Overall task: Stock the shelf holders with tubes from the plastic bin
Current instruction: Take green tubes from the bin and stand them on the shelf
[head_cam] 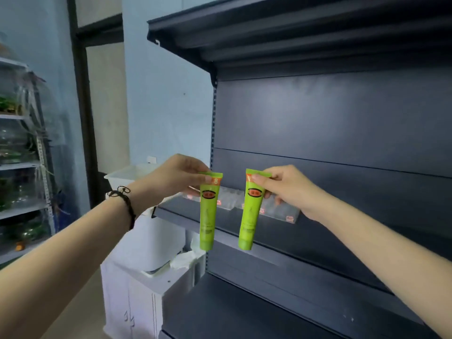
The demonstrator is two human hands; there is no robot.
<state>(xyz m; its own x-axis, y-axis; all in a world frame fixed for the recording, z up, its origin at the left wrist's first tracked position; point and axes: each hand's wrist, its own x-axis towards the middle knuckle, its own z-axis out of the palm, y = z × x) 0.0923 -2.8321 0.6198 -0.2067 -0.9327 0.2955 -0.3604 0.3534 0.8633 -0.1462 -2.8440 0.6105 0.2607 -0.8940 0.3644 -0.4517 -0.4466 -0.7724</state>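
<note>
Near the middle of the frame, the left hand [176, 174] has its grip pinched on the flat top end of a green tube [208, 216], which hangs cap down before the dark shelf [293, 243]. Just right of it, the right hand [286, 189] pinches a second green tube [250, 211] likewise, in front of the clear holders [281, 212]. A white bin [122, 176] sits at centre left.
</note>
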